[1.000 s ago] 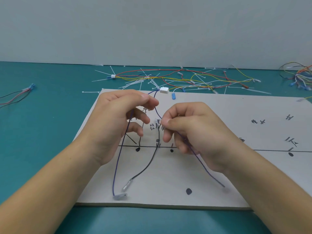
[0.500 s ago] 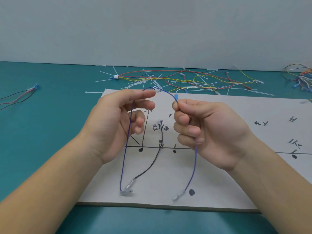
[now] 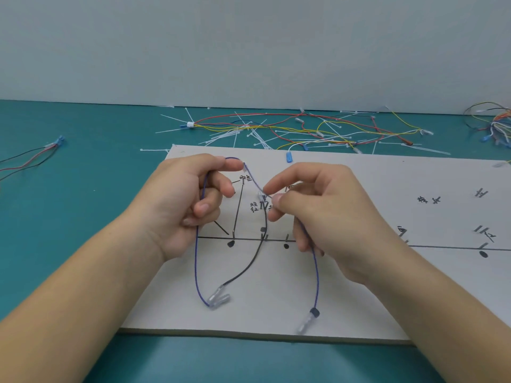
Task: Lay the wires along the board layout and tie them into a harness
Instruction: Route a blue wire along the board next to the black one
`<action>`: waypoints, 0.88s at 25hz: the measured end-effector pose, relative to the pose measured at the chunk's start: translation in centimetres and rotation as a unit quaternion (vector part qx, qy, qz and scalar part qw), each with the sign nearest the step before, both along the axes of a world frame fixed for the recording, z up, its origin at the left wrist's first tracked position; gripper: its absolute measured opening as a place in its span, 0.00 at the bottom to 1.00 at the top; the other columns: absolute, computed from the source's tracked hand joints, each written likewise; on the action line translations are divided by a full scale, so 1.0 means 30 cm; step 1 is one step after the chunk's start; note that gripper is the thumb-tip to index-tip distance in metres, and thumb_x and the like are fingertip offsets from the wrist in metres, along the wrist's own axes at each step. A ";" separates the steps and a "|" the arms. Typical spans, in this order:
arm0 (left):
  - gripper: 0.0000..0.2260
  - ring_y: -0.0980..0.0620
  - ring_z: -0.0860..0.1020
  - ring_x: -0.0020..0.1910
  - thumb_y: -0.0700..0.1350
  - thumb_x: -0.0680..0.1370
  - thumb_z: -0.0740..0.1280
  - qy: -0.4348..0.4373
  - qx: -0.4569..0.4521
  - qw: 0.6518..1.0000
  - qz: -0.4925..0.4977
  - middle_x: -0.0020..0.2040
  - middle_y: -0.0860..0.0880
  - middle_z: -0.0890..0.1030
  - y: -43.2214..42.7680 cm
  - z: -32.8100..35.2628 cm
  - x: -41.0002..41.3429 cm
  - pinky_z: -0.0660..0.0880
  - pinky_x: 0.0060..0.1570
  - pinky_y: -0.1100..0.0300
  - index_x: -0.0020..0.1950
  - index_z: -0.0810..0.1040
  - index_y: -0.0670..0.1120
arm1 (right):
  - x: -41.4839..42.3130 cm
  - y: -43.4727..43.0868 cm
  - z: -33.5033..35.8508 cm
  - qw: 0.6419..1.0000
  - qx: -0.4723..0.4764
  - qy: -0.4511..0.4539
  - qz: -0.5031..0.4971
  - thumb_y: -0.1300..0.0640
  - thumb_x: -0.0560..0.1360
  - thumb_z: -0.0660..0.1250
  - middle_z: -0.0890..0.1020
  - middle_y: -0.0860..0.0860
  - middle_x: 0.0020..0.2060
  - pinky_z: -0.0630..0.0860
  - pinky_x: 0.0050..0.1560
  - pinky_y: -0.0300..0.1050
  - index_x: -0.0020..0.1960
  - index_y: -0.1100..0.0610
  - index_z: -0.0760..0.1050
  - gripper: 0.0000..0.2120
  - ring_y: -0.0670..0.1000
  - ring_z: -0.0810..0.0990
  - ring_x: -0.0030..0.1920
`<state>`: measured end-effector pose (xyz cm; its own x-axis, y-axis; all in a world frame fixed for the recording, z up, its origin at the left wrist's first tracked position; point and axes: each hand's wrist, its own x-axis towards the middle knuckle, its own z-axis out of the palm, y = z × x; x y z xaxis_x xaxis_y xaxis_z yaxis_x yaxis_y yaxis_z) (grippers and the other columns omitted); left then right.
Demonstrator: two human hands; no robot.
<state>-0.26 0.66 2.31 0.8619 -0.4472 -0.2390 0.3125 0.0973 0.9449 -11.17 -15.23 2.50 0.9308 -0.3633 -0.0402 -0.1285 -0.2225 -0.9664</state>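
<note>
left hand (image 3: 177, 205) pinches blue wire (image 3: 197, 258) | right hand (image 3: 331, 217) pinches it too (above board (image 3: 262, 308))

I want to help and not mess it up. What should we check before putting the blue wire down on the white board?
1. Blue wire gripped: left hand and right hand both pinch it. Ok.
2. Blue wire lying on the board: it is lifted, only its ends hang low. Not ok.
3. Clear terminal on its right end: in place. Ok.
4. Black wire lies on the board. Ok.
5. Which drawn line is for blue: the hands partly hide the labels. Cannot tell.
6. Cable ties lie beyond the board. Ok.
</note>
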 end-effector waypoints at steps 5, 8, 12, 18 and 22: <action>0.13 0.57 0.59 0.15 0.45 0.84 0.61 0.024 0.057 0.997 -0.035 0.31 0.46 0.80 0.013 0.007 0.020 0.53 0.15 0.72 0.56 0.80 0.38 | 0.005 0.004 -0.013 0.998 -0.058 0.033 -0.002 0.67 0.76 0.61 0.87 0.48 0.36 0.63 0.20 0.33 0.45 0.49 0.86 0.18 0.43 0.66 0.18; 0.14 0.57 0.61 0.16 0.45 0.83 0.60 0.048 0.071 0.994 -0.071 0.33 0.44 0.80 0.038 0.024 0.037 0.55 0.14 0.72 0.55 0.80 0.37 | 0.005 0.001 -0.006 1.000 -0.014 0.016 -0.016 0.69 0.76 0.61 0.87 0.50 0.37 0.66 0.21 0.37 0.44 0.51 0.85 0.19 0.46 0.66 0.18; 0.14 0.56 0.64 0.17 0.47 0.83 0.63 0.011 0.144 0.983 -0.116 0.29 0.45 0.77 0.050 0.031 0.039 0.57 0.15 0.69 0.48 0.83 0.40 | 0.013 -0.023 0.010 0.965 0.257 0.018 -0.044 0.71 0.79 0.59 0.87 0.55 0.40 0.64 0.20 0.39 0.49 0.62 0.83 0.14 0.46 0.65 0.21; 0.13 0.51 0.69 0.17 0.49 0.80 0.66 -0.010 0.131 0.953 -0.274 0.32 0.39 0.78 0.107 0.057 0.073 0.66 0.16 0.67 0.50 0.84 0.40 | 0.018 -0.052 0.011 0.931 0.358 -0.012 -0.070 0.71 0.79 0.56 0.87 0.54 0.48 0.61 0.20 0.35 0.58 0.63 0.81 0.17 0.44 0.64 0.23; 0.18 0.47 0.78 0.21 0.52 0.83 0.64 -0.006 0.093 0.867 -0.490 0.37 0.35 0.80 0.148 0.065 0.080 0.76 0.22 0.60 0.54 0.81 0.37 | 0.022 -0.061 0.005 0.915 0.392 -0.044 -0.085 0.70 0.80 0.55 0.87 0.54 0.51 0.64 0.21 0.35 0.58 0.61 0.81 0.17 0.43 0.65 0.22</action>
<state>2.13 5.10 4.25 0.0940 -0.9209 -0.3783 0.1487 -0.3628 0.9199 -10.52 -17.05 2.63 0.8762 -0.3944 -0.2769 -0.0105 0.5588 -0.8292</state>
